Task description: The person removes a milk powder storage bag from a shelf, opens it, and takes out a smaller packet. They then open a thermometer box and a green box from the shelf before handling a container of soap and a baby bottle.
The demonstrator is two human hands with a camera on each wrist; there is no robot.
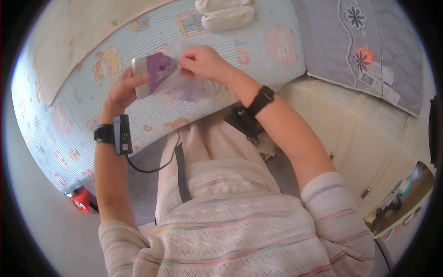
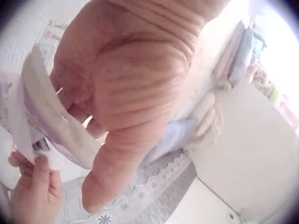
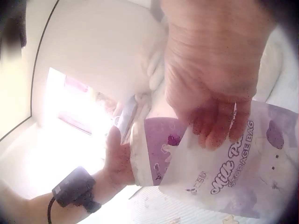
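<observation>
My left hand (image 1: 122,90) grips a thick white-edged stack with a purple printed face (image 1: 157,71), thumb on the near side and fingers behind. Up close in the left wrist view, the stack's pale edge (image 2: 56,116) curves past the palm. With curled fingers, my right hand (image 1: 205,62) pinches a translucent storage bag (image 3: 224,182). Its purple lettering includes "Milk" and "STORAGE BAG". The bag overlaps the purple face in the right wrist view and spreads toward the right in the head view. Both hands are over the bed.
Under the hands is a bed with a light blue cartoon-print quilted cover (image 1: 180,106). White rolled bundles (image 1: 228,16) lie at its far side. A cabinet (image 1: 337,124) with a grey embroidered cover (image 1: 332,46) stands at right. A black cable (image 1: 152,171) hangs from the left wrist device.
</observation>
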